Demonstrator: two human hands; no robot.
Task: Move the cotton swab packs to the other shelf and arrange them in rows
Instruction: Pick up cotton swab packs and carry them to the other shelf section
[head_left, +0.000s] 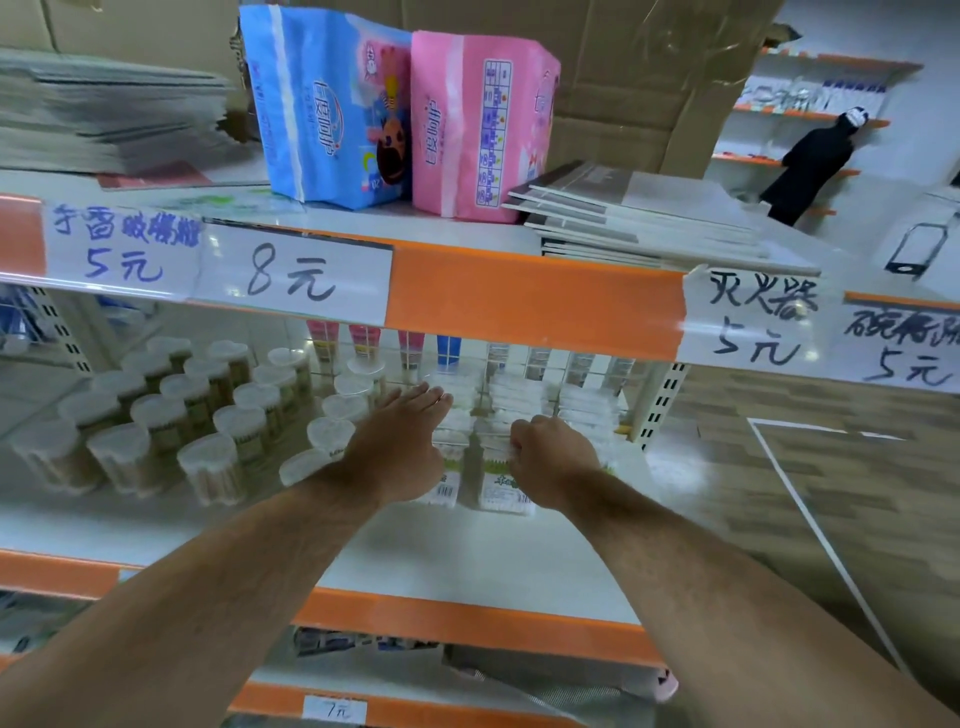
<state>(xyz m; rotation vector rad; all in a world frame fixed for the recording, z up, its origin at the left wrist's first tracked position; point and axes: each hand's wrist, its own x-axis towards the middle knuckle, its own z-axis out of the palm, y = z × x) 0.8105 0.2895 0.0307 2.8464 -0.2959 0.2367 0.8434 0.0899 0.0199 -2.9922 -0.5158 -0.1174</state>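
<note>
The left hand (400, 441) lay open, fingers straight and together, palm down on the clear flat plastic cotton swab packs (519, 400), its fingertips reaching toward 12 o'clock. Just beside it at 3 o'clock, the right hand (550, 457) was closed, knuckles up, its fingers curled onto the front-right pack (506, 496), which bore a green-and-white label with a barcode. A matching front-left pack (441, 491) showed under the left wrist, with a narrow gap between the two.

The packs lay in rows running back toward 12 o'clock on the white middle shelf with an orange front edge (467, 561), at its right end. At 9 o'clock from the hands stood many round clear plastic tubs of wooden-stick swabs (171, 415) in slanted rows on the same shelf.

On the upper shelf (535, 306), at 12 o'clock, a blue soft plastic pack (322, 104) stood touching a pink soft plastic pack (478, 124), with a fanned stack of grey-and-white booklets (623, 213) at their right. A white handwritten price tag marked 8 (291, 280) was fixed to that shelf's orange edge. Far off at 2 o'clock, a person in black clothes (810, 166) stood facing another shelf.
</note>
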